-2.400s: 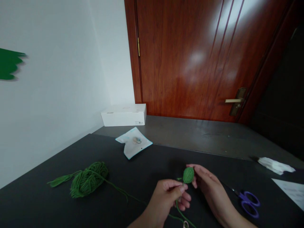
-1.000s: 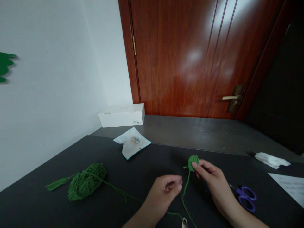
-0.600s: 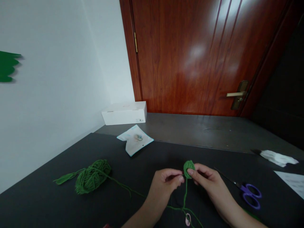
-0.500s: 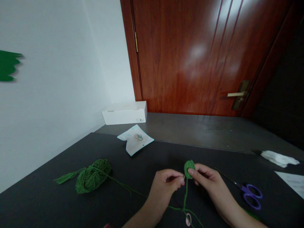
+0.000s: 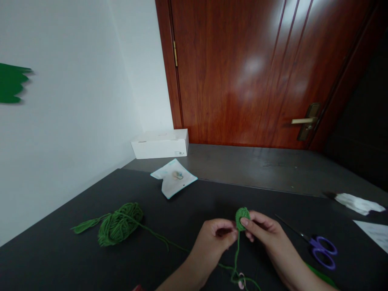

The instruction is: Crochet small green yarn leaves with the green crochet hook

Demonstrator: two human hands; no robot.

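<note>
A small round green crochet piece [image 5: 242,214] is pinched between the thumb and fingers of my right hand [image 5: 263,230]. My left hand [image 5: 216,238] is closed at the piece's left edge, thumb and forefinger together; whatever lies between those fingertips is too small to make out. Green yarn [image 5: 237,252] hangs from the piece down to the table, where a pink stitch marker [image 5: 241,281] lies among the strands. The yarn runs left, passing behind my left wrist, to a loose green skein [image 5: 119,225].
Purple-handled scissors [image 5: 323,251] lie right of my right hand, partly beside a green strip [image 5: 321,277]. A white packet [image 5: 176,180] and a white box [image 5: 160,144] are farther back. Crumpled white tissue [image 5: 359,203] and a paper sheet [image 5: 374,234] lie at the right.
My left fingertips have moved in against the crochet piece, which sits slightly lower. The hanging yarn and the stitch marker have shifted a little.
</note>
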